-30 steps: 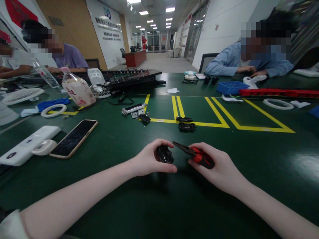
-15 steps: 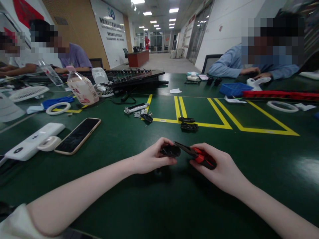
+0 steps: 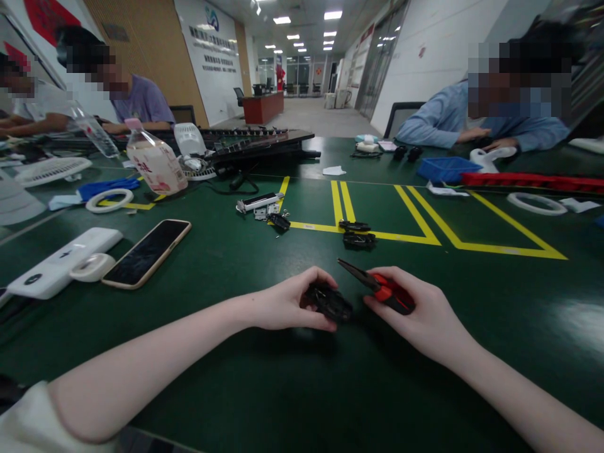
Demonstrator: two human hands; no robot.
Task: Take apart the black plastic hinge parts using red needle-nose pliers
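Observation:
My left hand [image 3: 287, 303] is closed around a small black plastic part [image 3: 330, 302], holding it just above the green table [image 3: 245, 377]. My right hand [image 3: 415, 311] grips red-handled pliers [image 3: 384, 290]; their thin dark jaws point up and left, above the black part and not touching it. Two more small black parts [image 3: 357, 234] lie on the yellow tape line beyond my hands.
A phone [image 3: 147, 253] and a white device [image 3: 61, 261] lie at the left. A metal piece with small bits [image 3: 262, 204], a bottle [image 3: 155, 162], keyboards [image 3: 257, 143], a blue tray [image 3: 443, 168] and a red strip [image 3: 533, 182] sit further back. Other people sit at both far sides.
My left hand has turned the black part and lowered it toward the table. The pliers tip has lifted slightly and drawn away from the part.

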